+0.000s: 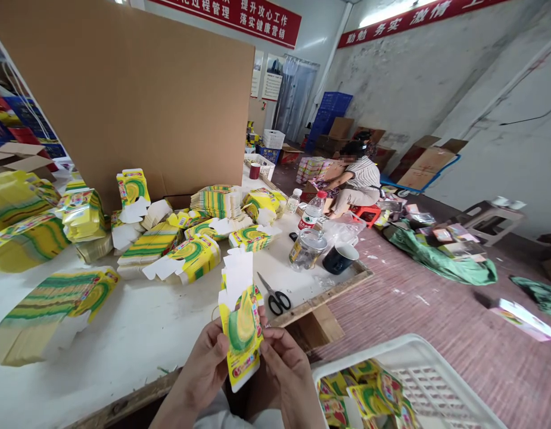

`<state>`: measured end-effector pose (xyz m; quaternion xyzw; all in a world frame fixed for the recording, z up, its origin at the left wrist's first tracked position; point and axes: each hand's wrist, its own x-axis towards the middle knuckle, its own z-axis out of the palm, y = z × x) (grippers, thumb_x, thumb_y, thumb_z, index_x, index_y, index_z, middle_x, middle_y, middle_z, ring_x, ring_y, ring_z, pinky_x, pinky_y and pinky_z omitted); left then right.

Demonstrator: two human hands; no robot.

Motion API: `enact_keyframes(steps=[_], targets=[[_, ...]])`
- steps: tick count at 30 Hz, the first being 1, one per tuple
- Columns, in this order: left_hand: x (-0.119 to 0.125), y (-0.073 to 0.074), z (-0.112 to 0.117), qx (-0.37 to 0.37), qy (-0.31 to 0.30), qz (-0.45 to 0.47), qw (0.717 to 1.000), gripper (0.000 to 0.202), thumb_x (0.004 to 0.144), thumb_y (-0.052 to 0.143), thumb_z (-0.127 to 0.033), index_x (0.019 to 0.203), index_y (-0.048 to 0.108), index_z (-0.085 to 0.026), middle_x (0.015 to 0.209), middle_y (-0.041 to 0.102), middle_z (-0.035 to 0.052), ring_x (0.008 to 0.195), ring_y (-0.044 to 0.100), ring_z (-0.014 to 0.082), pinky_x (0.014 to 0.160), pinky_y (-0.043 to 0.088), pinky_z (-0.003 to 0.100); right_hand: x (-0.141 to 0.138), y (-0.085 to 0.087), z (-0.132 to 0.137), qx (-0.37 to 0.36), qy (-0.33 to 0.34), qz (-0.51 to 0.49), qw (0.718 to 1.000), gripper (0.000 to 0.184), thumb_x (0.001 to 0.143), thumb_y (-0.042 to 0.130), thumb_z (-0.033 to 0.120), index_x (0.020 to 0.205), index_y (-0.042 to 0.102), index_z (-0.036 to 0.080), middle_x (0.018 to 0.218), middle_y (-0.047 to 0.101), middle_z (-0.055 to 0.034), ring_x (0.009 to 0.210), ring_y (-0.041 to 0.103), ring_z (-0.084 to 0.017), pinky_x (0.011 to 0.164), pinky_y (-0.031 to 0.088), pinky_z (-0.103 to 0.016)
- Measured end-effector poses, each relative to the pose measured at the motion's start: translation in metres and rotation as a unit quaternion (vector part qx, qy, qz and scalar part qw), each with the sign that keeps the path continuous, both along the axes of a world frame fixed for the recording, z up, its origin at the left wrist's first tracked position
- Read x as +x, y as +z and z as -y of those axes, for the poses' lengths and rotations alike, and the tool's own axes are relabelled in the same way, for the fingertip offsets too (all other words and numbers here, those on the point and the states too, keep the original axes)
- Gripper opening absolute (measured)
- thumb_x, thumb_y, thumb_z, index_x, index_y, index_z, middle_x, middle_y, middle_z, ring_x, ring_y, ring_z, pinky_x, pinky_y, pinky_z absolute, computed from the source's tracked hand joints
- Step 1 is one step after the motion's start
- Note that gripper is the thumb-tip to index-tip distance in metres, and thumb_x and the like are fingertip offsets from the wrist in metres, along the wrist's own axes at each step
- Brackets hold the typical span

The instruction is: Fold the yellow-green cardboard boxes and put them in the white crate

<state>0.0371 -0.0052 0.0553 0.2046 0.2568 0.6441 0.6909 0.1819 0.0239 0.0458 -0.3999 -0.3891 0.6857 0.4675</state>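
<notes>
Head view: the left hand grips a yellow carton by its edge, white flaps upward, at the worktop; the fingers of the right hand pinch its opposite side. Shaping the carton seems in hand; the next move calls for steady left support and light right-finger pressure.

On the white table, scissors, a clear jar, a dark mug and a bottle with a red cap are placed close to the edge. Beyond it, a red stool is occupied by a person in a striped top, and red banners are fixed high on the walls.
</notes>
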Motion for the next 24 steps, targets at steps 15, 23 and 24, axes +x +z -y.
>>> enact_keyframes(steps=[15,23,24], targets=[[0.006,-0.009,-0.007,-0.074,0.081,-0.14,0.984,0.04,0.068,0.086,-0.051,0.085,0.08,-0.015,0.071,0.081,0.0072,0.07,0.077,0.026,0.068,0.061,0.036,0.007,-0.001,0.002,0.245,-0.032,0.296,0.923,0.023,0.09,0.067,0.043,0.088,0.071,0.02,0.078,0.07,-0.0041,0.066,0.061,-0.017,0.06,0.051,-0.024],[0.019,-0.006,0.002,0.008,0.109,-0.248,0.963,0.05,0.083,0.077,-0.039,0.125,0.055,-0.024,0.101,0.079,0.0079,0.09,0.075,0.0241,0.078,0.057,0.032,0.017,0.017,-0.011,0.241,-0.092,0.173,0.951,0.029,0.089,0.07,0.035,0.115,0.062,0.024,0.101,0.072,-0.0078,0.089,0.07,-0.021,0.076,0.058,-0.028],[0.019,-0.005,0.003,0.014,0.111,-0.265,0.958,0.051,0.085,0.075,-0.037,0.129,0.051,-0.026,0.105,0.078,0.0082,0.091,0.075,0.0237,0.079,0.057,0.031,0.02,0.017,-0.011,0.255,-0.097,0.178,0.946,0.029,0.089,0.071,0.033,0.115,0.064,0.024,0.104,0.071,-0.0079,0.092,0.07,-0.021,0.078,0.058,-0.029]])
